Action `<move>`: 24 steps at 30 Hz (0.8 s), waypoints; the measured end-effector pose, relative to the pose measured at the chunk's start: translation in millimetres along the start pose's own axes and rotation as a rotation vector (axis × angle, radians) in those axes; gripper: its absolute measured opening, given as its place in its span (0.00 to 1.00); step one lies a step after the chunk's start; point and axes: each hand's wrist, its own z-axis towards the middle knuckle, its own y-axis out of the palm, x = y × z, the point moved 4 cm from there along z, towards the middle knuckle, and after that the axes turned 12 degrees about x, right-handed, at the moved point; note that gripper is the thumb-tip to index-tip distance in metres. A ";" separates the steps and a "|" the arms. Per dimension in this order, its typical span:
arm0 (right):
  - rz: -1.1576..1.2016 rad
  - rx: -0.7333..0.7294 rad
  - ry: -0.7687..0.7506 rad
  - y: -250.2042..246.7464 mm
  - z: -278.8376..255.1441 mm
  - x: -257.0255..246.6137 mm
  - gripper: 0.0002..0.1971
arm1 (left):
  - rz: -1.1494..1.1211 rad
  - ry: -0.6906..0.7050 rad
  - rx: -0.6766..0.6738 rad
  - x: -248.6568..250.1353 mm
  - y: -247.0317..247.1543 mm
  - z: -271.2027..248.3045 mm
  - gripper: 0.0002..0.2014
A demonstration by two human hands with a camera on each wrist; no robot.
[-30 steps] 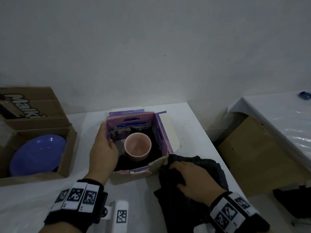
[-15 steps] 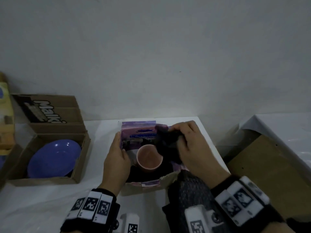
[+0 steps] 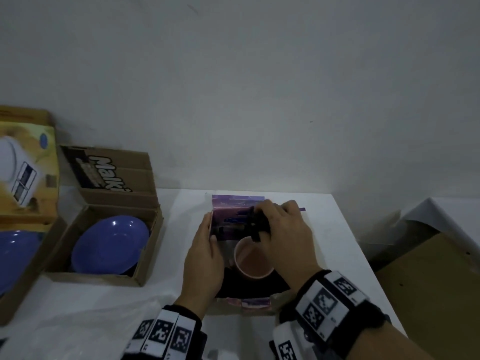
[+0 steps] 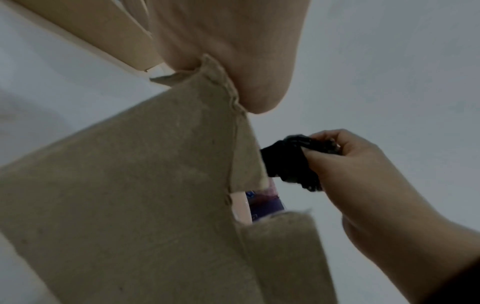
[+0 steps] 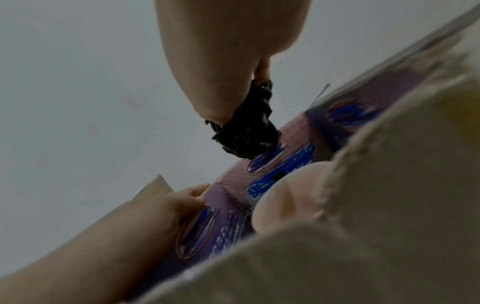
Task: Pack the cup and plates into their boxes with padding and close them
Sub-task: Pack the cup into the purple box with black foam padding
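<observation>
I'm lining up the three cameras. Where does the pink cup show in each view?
Head: pink cup lower centre, inside the purple box.
Left wrist: only a pink sliver through the cardboard gap, centre.
Right wrist: rim right of centre.
Shared landmark: the black padding that the right hand holds.

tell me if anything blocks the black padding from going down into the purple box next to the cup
Nothing visible does. The right hand holds the black padding over the open purple box, flaps open; the pink cup leaves room around it.
</observation>
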 end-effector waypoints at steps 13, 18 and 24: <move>-0.001 -0.699 -0.158 99.6 -8.9 -14.1 0.21 | -0.015 -0.100 -0.015 -8.0 2.6 1.7 0.23; -0.088 -0.727 -0.286 90.0 -2.2 -12.7 0.17 | -0.010 -0.101 -0.010 -10.5 3.9 1.9 0.23; -0.199 -0.914 -0.216 104.9 -7.0 -10.7 0.23 | 0.002 -0.097 -0.023 -10.4 3.1 2.3 0.23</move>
